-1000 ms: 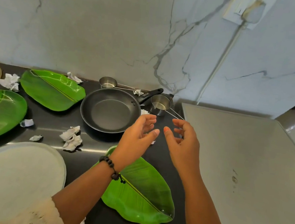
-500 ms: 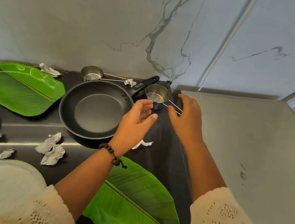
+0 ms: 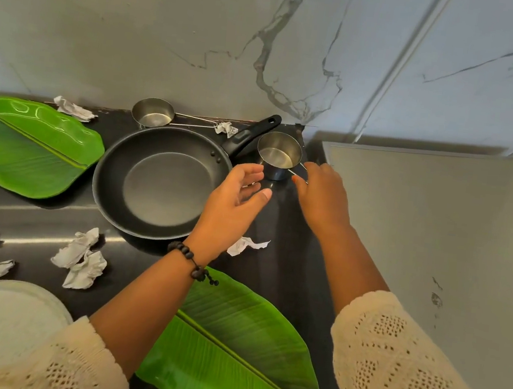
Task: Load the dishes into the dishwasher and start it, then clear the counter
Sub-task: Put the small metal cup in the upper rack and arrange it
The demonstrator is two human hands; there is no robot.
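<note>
A: Item: steel cup [image 3: 278, 156], set upright on the tabletop [image 3: 284, 272] at about 1 o'clock from the frying pan [image 3: 161, 182], just beside the pan's black handle [image 3: 251, 135]. Wire handle [image 3: 298, 175] pointed toward 4 o'clock. State of the hands?

B: Right hand [image 3: 323, 196]: fingers curled down over the wire handle; whether it is actually pinched cannot be told. Left hand [image 3: 234, 206]: held loose and spread at 8 o'clock from the cup, nothing gripped, fingertips near the cup's wall.

A: Risks to be entered?

B: First: a thin wire handle is judged a poor hold; the cup could be swung or tipped if lifted by it alone. Second: the pan's handle could be knocked, and the pan shifted. Third: paper scraps [image 3: 81, 258] and the green leaf plate [image 3: 236, 350] lie under the forearms and could be swept off by a sleeve [image 3: 403, 380].

A: Dishwasher?

B: Not identified with certainty; no dishes are judged loaded yet.
</note>
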